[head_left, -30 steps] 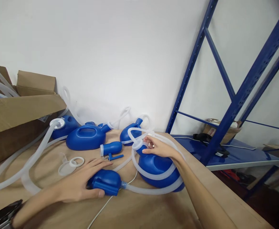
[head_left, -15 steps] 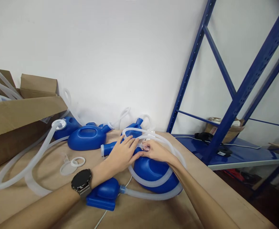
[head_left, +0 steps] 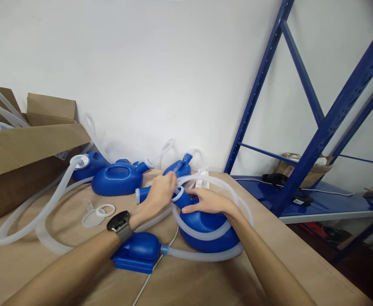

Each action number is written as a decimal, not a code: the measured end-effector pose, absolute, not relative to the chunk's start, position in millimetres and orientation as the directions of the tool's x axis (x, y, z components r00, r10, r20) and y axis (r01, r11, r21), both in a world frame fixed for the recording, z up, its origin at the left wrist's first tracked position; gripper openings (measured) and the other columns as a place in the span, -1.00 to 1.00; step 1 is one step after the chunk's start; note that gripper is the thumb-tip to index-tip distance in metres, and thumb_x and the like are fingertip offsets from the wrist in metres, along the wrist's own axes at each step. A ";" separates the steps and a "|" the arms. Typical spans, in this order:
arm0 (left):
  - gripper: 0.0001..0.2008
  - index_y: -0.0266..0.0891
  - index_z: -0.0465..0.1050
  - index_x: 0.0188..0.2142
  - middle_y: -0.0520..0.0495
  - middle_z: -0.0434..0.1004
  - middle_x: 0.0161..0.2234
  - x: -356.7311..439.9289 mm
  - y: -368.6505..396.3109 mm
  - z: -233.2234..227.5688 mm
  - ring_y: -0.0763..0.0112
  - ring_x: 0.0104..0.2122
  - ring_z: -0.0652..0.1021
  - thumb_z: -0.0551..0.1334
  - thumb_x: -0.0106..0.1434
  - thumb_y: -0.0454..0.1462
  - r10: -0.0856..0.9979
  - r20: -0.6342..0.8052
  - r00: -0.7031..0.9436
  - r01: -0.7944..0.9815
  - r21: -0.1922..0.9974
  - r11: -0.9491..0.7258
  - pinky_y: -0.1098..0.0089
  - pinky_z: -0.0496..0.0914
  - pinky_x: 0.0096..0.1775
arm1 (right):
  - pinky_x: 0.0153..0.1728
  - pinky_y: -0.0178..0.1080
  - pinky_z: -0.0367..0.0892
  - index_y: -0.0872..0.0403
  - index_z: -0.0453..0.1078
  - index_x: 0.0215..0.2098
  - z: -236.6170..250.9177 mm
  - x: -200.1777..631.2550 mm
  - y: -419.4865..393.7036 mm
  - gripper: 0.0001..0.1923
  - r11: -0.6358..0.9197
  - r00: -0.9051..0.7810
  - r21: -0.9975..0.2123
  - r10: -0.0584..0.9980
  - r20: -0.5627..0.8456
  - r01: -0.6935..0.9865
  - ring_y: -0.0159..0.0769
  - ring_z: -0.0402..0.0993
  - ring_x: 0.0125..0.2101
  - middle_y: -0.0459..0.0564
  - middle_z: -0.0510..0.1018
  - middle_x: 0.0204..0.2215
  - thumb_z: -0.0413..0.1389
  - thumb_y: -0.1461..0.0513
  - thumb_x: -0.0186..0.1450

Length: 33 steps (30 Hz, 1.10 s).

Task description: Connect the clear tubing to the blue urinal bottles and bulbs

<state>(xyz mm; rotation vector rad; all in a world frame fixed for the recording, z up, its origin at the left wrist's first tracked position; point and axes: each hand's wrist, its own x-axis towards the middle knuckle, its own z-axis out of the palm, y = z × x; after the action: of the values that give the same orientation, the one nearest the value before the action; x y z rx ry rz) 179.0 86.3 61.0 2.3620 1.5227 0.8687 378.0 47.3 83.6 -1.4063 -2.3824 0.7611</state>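
Observation:
My right hand (head_left: pixel 207 201) grips the neck of a blue urinal bottle (head_left: pixel 202 231), thumb in front. The bottle's pale-rimmed mouth (head_left: pixel 179 194) faces left and looks uncovered. Beside that mouth, my left hand (head_left: pixel 163 190) is closed and slightly blurred; what its fingers hold is hidden. A translucent hose (head_left: pixel 218 234) loops over the bottle and passes close to both hands. Behind the left hand, another blue bottle neck (head_left: pixel 143 194) points left. Below the left wrist lies a smaller blue container (head_left: pixel 141 248), joined to a hose.
Several blue bottles (head_left: pixel 116 180) with hoses stand along the wall. At left is a cardboard box (head_left: pixel 29 144) holding more hoses. A clear cap (head_left: pixel 92 218) and a white ring (head_left: pixel 106 210) lie on the table. A blue metal rack (head_left: pixel 301 76) stands at right.
My left hand has closed and drawn slightly up and left, off the bottle's neck. The right hand has shifted from pinching a clear piece there to holding the neck, whose mouth now shows.

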 end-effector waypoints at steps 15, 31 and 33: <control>-0.39 -0.12 0.56 -0.06 0.13 0.54 0.09 8.9 98.0 106.5 0.80 0.01 0.51 0.13 0.08 0.19 0.982 0.090 0.168 0.678 0.712 -0.181 0.91 0.31 -0.09 | 0.08 -0.03 0.30 0.02 0.32 0.29 96.9 368.0 42.0 -0.15 0.372 -0.462 -0.409 0.875 -0.144 0.833 0.12 0.44 0.10 0.12 0.48 0.18 0.24 -0.22 0.18; -0.36 -0.21 0.56 -0.14 0.00 0.54 -0.10 102.0 22.7 94.8 0.89 -0.19 0.33 -0.08 0.20 0.15 0.771 0.261 0.581 0.690 0.345 -0.637 0.75 0.18 -0.06 | 0.13 -0.06 0.28 -0.11 0.29 0.31 91.5 337.3 42.0 -0.16 0.555 -0.628 -0.423 0.777 -0.045 0.716 0.09 0.41 0.16 -0.01 0.47 0.20 0.30 -0.18 0.15; -0.31 -0.33 0.54 -0.27 -0.04 0.52 -0.22 114.4 23.7 94.9 0.92 -0.30 0.24 -0.10 0.18 0.18 0.741 0.223 0.634 0.668 0.325 -0.669 0.72 0.09 -0.16 | 0.11 -0.09 0.29 -0.09 0.36 0.24 91.6 336.4 40.4 -0.25 0.571 -0.644 -0.428 0.764 -0.036 0.701 0.05 0.43 0.14 -0.02 0.49 0.17 0.32 -0.14 0.15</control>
<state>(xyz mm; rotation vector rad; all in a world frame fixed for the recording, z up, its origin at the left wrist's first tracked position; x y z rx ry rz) 114.4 23.7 94.9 2.6436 1.1563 0.5028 336.4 40.4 91.6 -1.2437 -2.6463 0.6184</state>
